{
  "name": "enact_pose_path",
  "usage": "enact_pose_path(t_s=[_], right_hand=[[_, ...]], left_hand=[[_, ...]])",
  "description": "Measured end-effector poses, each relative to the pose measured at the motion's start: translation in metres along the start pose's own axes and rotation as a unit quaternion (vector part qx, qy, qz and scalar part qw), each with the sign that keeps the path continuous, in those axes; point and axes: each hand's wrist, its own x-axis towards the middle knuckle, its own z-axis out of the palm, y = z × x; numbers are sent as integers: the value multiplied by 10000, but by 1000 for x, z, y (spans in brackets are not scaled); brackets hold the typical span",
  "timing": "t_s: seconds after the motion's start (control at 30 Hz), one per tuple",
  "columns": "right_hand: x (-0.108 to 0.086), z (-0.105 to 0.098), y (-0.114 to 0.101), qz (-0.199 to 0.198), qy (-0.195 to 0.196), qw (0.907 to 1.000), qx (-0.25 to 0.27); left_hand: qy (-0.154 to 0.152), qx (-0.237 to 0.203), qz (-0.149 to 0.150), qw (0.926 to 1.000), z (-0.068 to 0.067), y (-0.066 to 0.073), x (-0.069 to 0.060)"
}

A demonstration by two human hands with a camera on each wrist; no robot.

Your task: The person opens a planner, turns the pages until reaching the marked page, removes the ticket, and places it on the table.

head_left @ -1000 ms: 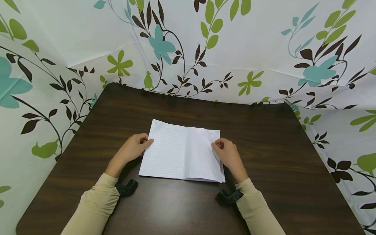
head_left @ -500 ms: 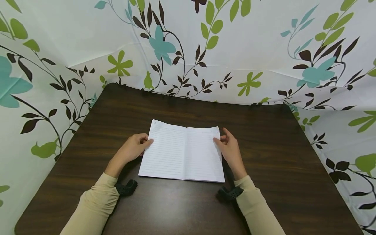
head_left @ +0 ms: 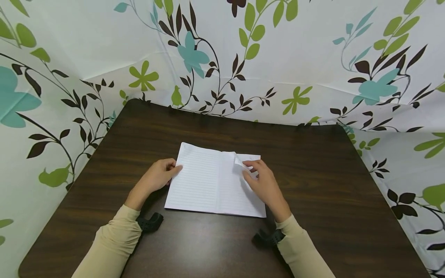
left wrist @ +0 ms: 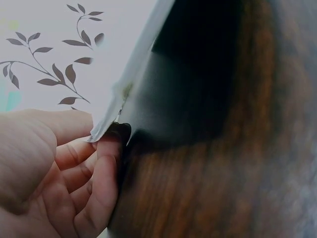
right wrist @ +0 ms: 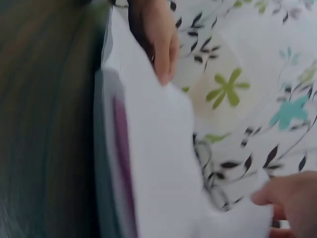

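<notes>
Open notebook: the white, thin-leaved ruled paper notebook (head_left: 194, 181) is spread open on the dark brown wood-grain tabletop (head_left: 313, 173), between our two hands.
Left hand: our left hand (head_left: 156, 178) pinches the notebook's outer left edge, thumb on top and fingers beneath, as the left wrist view shows.
Right hand: our right hand (head_left: 263, 184) is over the right half, thumb and forefinger close together; they seem to pinch the curled-up white leaf (head_left: 238, 159), though blur in the right wrist view leaves us less than certain.
Weight: we judge the whole light, each leaf nearly weightless.
Stiffness: single leaves look limp and quick to curl; the gathered stack should be firmer.
Fragility: we would expect a hard tug to crease or tear a leaf near the centre fold (head_left: 218, 181).
Where to hold: one leaf by its free outer corner, softly; the stack by its side edge, thumb above, fingers below.
</notes>
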Motion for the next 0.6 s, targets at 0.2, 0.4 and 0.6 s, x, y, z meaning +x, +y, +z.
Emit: enact_pose_path(t_s=[0.2, 0.4, 0.6], right_hand=[[-13, -11, -20, -134, -684, 9976, -12], [-15, -15, -18, 196, -1004, 9948, -28], [-20, -22, -17, 477, -1365, 9894, -149]], left_hand=[[20, -23, 28, 10000, 0, 0, 0], [43, -4, -4, 10000, 0, -2, 0], [67, 18, 15, 10000, 1, -2, 0]])
